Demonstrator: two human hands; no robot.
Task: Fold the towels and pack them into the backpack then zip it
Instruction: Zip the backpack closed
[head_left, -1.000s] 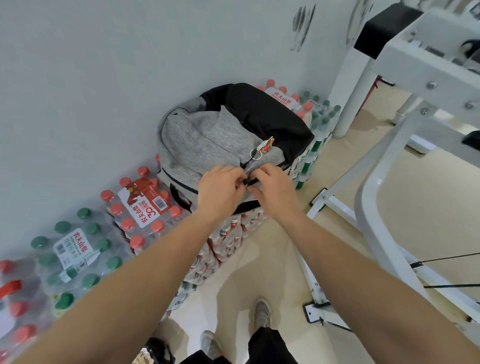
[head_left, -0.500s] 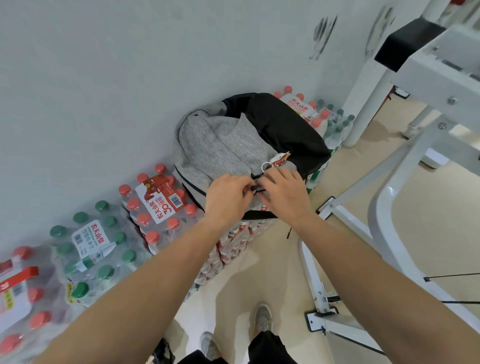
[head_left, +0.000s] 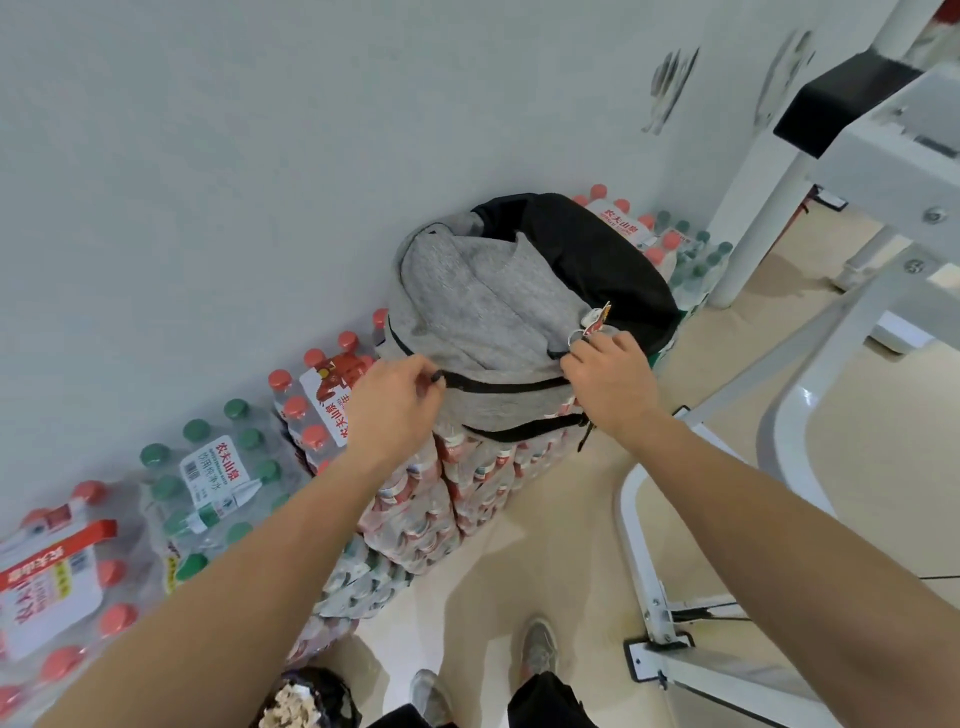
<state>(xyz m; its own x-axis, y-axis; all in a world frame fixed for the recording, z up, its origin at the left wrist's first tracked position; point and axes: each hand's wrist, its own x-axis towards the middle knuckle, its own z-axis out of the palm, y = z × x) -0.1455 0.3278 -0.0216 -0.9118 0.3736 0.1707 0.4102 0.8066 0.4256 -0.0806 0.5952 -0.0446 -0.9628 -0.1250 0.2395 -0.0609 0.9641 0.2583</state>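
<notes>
Your left grip (head_left: 395, 410) is pinching the zipper pull (head_left: 439, 378) while your right grip (head_left: 613, 375) is clamping the backpack (head_left: 467, 291) atop the bottle packs (head_left: 431, 499).

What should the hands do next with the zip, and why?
Probably slide the pull leftward: the left hand pinches it, the zip track runs on round the side of the backpack, and the right hand steadies the other end.

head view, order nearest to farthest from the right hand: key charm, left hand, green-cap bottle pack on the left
1. key charm, just above the right hand.
2. left hand, across the backpack, pinching the zipper pull.
3. green-cap bottle pack, farther left, beyond that hand.
</notes>
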